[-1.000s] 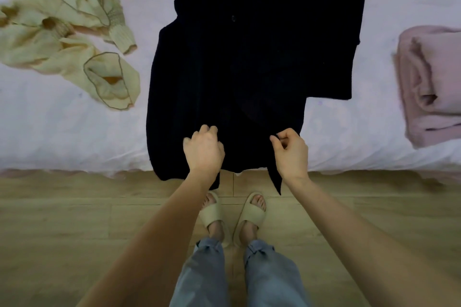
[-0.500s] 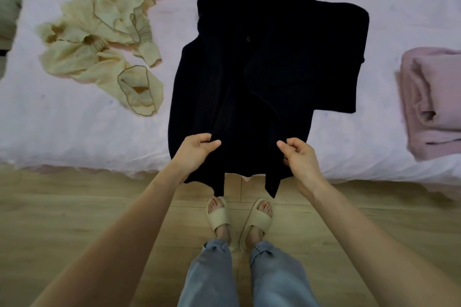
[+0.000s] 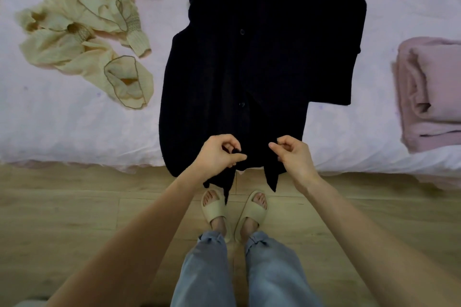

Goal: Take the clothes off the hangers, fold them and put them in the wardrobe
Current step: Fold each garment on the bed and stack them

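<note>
A black button-front garment (image 3: 249, 70) lies spread on the bed, collar away from me and one sleeve out to the right. Its hem hangs over the near edge of the bed. My left hand (image 3: 217, 154) pinches a bit of black fabric at the left front edge near the hem, fingers curled. My right hand (image 3: 294, 157) pinches the right front edge at the same height. The two hands are a short gap apart above the hem. No hanger shows.
A crumpled cream ruffled garment (image 3: 87, 32) lies on the pale bed sheet (image 3: 62, 119) to the left. A folded pink pile (image 3: 431, 97) sits at the right edge. The wooden floor (image 3: 74, 207) and my feet in beige slippers (image 3: 234, 209) are below.
Both hands have drawn closer together along the hem. The lifted front panels now lie flatter on the garment. The view has shifted slightly nearer to the bed.
</note>
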{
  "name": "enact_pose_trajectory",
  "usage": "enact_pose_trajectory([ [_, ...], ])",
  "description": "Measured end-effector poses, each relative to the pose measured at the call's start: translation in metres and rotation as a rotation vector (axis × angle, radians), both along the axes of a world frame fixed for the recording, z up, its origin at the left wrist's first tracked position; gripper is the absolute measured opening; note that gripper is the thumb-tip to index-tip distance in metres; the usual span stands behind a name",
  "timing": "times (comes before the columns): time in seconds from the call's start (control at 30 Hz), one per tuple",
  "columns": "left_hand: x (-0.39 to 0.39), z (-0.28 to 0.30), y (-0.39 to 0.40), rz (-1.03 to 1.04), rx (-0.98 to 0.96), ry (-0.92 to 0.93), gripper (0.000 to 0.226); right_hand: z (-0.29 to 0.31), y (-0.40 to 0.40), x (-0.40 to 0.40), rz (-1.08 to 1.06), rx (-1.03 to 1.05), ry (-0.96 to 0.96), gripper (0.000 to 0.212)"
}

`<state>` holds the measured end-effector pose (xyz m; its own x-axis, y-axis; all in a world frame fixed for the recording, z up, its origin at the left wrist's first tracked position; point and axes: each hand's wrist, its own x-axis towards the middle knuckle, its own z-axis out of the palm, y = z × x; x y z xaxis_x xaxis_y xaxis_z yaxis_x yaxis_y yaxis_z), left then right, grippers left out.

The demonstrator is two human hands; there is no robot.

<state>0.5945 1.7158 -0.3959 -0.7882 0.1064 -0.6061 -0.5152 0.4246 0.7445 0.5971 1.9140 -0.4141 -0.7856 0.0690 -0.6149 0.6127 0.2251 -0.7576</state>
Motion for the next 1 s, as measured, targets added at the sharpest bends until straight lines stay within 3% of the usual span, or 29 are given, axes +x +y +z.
enact_pose_trajectory([
  [0.17,-0.013,0.007,-0.012,0.177,0.245,-0.266,0.016,0.002,-0.002,0.0,0.037,-0.048,-0.009,0.005],
  [0.43,-0.021,0.014,-0.002,0.281,0.255,-0.349,0.013,0.011,0.001,-0.005,-0.022,-0.197,-0.083,0.011],
  [0.73,-0.029,0.018,0.008,0.292,0.159,-0.272,0.011,0.017,-0.006,-0.016,-0.129,-0.26,-0.121,0.002],
  [0.83,-0.038,0.02,0.004,0.266,0.138,-0.217,0.011,0.018,-0.008,-0.025,-0.136,-0.236,-0.107,0.018],
  [1.0,-0.057,0.023,0.009,0.228,0.12,-0.171,0.01,0.02,-0.008,-0.043,-0.025,-0.23,-0.116,0.014],
])
